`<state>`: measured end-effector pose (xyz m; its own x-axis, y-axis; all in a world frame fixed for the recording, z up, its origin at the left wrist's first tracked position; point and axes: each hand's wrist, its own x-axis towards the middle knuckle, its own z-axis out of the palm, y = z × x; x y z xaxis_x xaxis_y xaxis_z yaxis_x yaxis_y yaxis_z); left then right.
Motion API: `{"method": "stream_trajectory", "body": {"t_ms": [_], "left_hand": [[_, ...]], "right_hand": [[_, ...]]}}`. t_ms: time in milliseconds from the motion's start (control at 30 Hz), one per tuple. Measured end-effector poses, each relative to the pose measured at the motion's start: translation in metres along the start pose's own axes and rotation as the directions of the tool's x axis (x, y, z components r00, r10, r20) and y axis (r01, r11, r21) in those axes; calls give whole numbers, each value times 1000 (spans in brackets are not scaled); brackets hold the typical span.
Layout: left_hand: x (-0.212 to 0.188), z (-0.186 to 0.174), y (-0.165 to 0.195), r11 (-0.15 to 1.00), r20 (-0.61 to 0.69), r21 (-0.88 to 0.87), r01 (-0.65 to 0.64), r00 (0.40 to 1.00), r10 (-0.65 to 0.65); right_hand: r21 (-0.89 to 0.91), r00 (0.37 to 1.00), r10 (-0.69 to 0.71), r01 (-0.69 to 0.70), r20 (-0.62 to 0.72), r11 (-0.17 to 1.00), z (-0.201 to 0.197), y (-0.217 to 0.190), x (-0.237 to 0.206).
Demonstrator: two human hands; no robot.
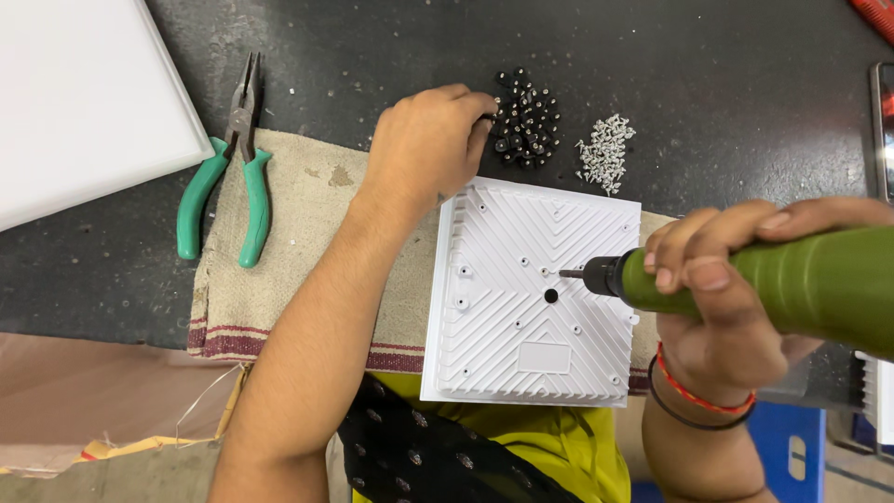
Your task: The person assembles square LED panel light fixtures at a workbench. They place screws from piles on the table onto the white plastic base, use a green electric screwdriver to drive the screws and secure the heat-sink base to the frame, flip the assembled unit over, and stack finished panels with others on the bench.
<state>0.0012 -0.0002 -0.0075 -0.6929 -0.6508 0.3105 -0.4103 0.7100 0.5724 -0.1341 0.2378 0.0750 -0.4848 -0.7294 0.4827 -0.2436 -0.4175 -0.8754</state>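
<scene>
From the head camera, looking down, a white square plate [531,293] with raised lines lies flat on a piece of tan cloth [307,251] on the dark surface [391,56]. The plate's near edge hangs over the person's lap.

The right hand [717,307] has its grip closed tight around a green power screwdriver [801,284]. The tool lies almost flat and points left. Its thin metal tip is over the middle of the plate, just above a round black hole. I cannot tell if the tip touches the plate.

The left hand [428,144] reaches past the far left corner of the plate. Its fingertips touch a little pile of dark screws [526,121]. The fingers are curled, but I cannot tell if they pinch a screw. The left arm lies across the cloth and covers part of it.

Just right of the dark pile is a smaller pile of silver screws [605,154]. Both piles sit on the surface beyond the plate.

Well to the left, pliers with green handles [228,177] lie half on the cloth. A big white panel [84,102] fills the far left corner. A blue thing [792,447] shows under the right wrist.
</scene>
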Motion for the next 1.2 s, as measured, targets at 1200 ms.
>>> {"method": "stream_trajectory", "body": {"t_ms": [1200], "left_hand": [[-1,1,-3,999,-38,6,-38,999,38]], "right_hand": [[63,1000,20,-19,-15,998,19,0,8]]}}
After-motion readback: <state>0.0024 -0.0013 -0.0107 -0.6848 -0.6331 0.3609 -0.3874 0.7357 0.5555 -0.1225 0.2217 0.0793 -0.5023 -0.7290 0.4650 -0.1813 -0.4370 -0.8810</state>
